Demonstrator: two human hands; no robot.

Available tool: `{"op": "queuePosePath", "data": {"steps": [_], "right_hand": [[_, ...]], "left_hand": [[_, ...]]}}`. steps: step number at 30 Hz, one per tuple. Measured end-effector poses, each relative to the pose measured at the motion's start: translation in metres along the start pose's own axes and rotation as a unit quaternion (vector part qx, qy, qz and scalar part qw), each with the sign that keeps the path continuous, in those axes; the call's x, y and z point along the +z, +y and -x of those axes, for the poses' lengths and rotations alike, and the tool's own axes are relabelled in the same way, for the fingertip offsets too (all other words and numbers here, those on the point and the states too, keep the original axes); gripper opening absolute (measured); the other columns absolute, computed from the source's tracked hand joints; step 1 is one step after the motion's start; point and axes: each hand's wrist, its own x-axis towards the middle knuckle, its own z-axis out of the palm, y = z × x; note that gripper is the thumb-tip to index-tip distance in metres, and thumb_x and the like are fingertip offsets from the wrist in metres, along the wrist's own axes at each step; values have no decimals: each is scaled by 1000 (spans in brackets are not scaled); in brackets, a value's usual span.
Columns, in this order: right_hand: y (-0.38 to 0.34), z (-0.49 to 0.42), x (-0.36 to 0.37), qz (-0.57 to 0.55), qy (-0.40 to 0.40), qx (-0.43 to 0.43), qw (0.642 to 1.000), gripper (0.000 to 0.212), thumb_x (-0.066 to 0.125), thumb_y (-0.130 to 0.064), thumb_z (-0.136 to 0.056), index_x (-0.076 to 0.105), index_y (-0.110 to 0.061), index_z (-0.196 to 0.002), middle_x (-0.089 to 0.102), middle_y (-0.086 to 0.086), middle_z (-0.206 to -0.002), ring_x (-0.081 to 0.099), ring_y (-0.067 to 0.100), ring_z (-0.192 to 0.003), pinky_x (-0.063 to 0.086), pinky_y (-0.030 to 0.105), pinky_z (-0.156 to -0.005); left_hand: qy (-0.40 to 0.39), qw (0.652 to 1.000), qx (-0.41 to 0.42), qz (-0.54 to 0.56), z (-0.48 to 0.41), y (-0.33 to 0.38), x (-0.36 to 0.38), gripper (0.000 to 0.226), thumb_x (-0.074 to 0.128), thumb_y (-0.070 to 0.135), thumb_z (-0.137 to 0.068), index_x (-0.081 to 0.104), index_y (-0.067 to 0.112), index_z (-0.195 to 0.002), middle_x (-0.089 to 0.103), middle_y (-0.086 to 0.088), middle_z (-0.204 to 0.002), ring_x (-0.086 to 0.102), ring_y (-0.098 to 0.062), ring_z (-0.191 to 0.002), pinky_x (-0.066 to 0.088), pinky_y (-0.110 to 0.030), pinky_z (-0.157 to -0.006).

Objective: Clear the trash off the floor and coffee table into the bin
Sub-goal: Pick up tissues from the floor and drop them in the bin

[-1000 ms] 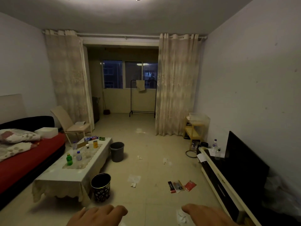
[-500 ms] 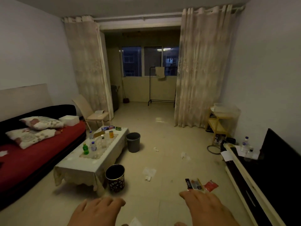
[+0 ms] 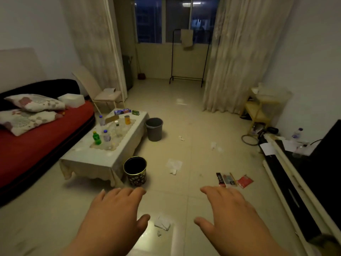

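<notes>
Left hand (image 3: 114, 215) and right hand (image 3: 232, 213): fingers spread, holding nothing, either side of crumpled tissue (image 3: 162, 222). Risk: flat wrappers (image 3: 233, 180) on glossy floor (image 3: 184, 111) may resist pinching; light tissue may miss patterned bin (image 3: 135, 170).

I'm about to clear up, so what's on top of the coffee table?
On the coffee table: a green bottle, clear bottles, an orange container, and small boxes at the far end. The tablecloth hides whatever lies underneath.
</notes>
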Motion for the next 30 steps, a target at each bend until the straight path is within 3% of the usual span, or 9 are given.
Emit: {"op": "queuePosePath", "data": {"steps": [7, 18, 25, 30], "right_hand": [[2, -75, 15, -15, 6, -11, 1000, 70, 47, -69, -87, 16, -46, -145, 31, -17, -152, 20, 19, -145, 27, 41, -117], [80, -207, 75, -11, -38, -46, 998, 69, 48, -66, -88, 20, -43, -145, 34, -12, -152, 21, 23, -145, 28, 42, -116], [115, -288, 163, -6, -50, -61, 997, 69, 50, -65, -88, 21, -41, -145, 35, -11, -151, 22, 22, -144, 29, 41, -114], [130, -358, 284, -8, -55, -75, 996, 70, 52, -63, -87, 22, -39, -146, 38, -10, -148, 27, 21, -140, 31, 40, -114]], "left_hand": [[-12, 1000, 2, 0, -71, -18, 20, 63, 40, 68, -91, 24, 45, -147, 41, 21, -147, 37, -9, -138, 24, -40, -119], [-53, 998, -33, 7, -186, 15, 93, 59, 39, 66, -93, 25, 45, -146, 44, 19, -145, 42, -10, -134, 31, -35, -112], [-75, 997, -26, 21, -264, 14, 194, 60, 42, 65, -93, 26, 44, -146, 48, 17, -144, 47, -11, -129, 35, -35, -109], [-91, 995, -14, 25, -327, -10, 320, 62, 44, 66, -91, 25, 44, -147, 48, 18, -143, 50, -11, -127, 37, -34, -107]]}}
